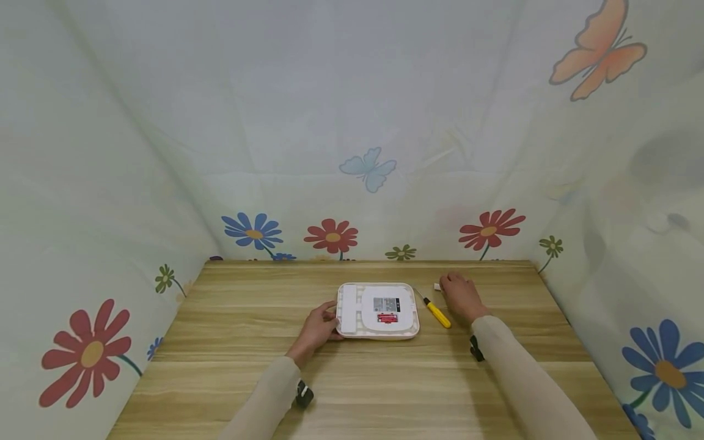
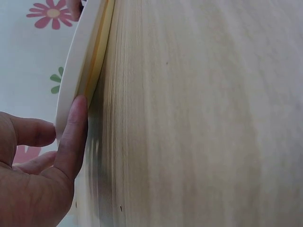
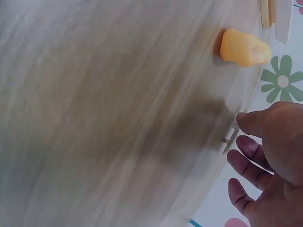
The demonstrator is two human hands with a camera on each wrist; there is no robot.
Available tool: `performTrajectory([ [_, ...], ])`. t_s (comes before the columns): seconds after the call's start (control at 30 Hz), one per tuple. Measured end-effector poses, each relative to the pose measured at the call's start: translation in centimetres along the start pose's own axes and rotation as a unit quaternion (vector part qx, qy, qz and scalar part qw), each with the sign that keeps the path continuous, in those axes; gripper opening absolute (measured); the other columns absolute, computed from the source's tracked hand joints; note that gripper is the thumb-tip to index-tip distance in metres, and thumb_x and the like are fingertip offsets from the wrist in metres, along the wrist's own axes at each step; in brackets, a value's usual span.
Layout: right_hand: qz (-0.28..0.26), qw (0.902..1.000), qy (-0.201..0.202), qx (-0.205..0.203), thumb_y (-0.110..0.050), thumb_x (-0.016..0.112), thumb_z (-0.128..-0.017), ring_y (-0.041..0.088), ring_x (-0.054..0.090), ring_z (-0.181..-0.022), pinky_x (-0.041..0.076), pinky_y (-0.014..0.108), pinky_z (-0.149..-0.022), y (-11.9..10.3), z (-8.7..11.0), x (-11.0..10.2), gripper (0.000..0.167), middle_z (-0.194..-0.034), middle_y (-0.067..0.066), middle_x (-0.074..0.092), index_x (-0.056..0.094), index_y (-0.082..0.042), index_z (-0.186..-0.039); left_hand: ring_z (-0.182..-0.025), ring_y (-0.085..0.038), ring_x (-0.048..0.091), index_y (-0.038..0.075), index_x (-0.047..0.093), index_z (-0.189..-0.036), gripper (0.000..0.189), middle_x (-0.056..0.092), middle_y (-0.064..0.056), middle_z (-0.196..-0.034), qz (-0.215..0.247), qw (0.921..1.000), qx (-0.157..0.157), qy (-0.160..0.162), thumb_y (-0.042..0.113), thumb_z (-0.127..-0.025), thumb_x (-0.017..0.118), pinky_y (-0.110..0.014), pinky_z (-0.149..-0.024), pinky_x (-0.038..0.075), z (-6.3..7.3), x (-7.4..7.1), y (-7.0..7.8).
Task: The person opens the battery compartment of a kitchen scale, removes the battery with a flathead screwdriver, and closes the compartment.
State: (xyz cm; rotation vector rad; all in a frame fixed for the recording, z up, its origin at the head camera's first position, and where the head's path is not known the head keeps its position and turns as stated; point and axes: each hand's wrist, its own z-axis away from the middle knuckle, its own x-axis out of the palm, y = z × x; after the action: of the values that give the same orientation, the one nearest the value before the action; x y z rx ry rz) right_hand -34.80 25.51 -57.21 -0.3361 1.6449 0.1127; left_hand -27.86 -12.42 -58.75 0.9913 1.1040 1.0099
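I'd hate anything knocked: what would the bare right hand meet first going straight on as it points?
The right hand would likely first meet the small, white, plastic-looking piece at its fingertips; whether they already touch is unclear.

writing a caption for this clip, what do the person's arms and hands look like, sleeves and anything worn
The long, plain beige left sleeve and matching beige right sleeve reach the wrists. A small black left wrist device and similar black right wrist device show at the cuffs, too small for detail. The bare left hand and bare right hand show no gloves or rings.
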Motion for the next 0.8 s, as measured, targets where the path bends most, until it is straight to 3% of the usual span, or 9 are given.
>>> performTrajectory([
  [0.17,-0.009,0.9999,-0.002,0.007,-0.012,0.060,-0.096,0.031,0.055,-0.092,0.050,0.055,-0.081,-0.3,0.1,-0.1,0.005,-0.093,0.010,0.057,0.061,-0.007,-0.096,-0.073,-0.022,0.068,0.000,0.039,-0.148,0.054,0.054,-0.030,-0.118,0.002,1.0000,-0.005,-0.004,-0.003,-0.095,0.051,-0.037,-0.066,0.065,0.1,0.0,0.0],
  [0.47,-0.023,0.9995,-0.005,0.020,-0.014,0.061,-0.096,0.033,0.055,-0.104,0.048,0.059,-0.093,-1.1,0.6,-1.0,0.021,-0.108,0.012,0.062,0.064,-0.007,-0.115,-0.073,-0.020,0.068,0.002,0.040,-0.148,0.054,0.055,-0.028,-0.116,0.005,0.9999,-0.007,-0.005,-0.003,-0.095,0.050,-0.036,-0.067,0.065,0.0,0.0,-0.1],
  [0.8,-0.034,0.9993,0.011,0.015,-0.018,0.063,-0.096,0.032,0.056,-0.108,0.046,0.061,-0.099,-2.5,1.5,-2.5,0.023,-0.113,0.011,0.061,0.064,-0.010,-0.118,-0.072,-0.020,0.068,0.001,0.039,-0.148,0.055,0.055,-0.028,-0.116,0.010,0.9999,-0.002,-0.005,-0.004,-0.094,0.049,-0.037,-0.068,0.065,0.0,-0.1,-0.1],
])
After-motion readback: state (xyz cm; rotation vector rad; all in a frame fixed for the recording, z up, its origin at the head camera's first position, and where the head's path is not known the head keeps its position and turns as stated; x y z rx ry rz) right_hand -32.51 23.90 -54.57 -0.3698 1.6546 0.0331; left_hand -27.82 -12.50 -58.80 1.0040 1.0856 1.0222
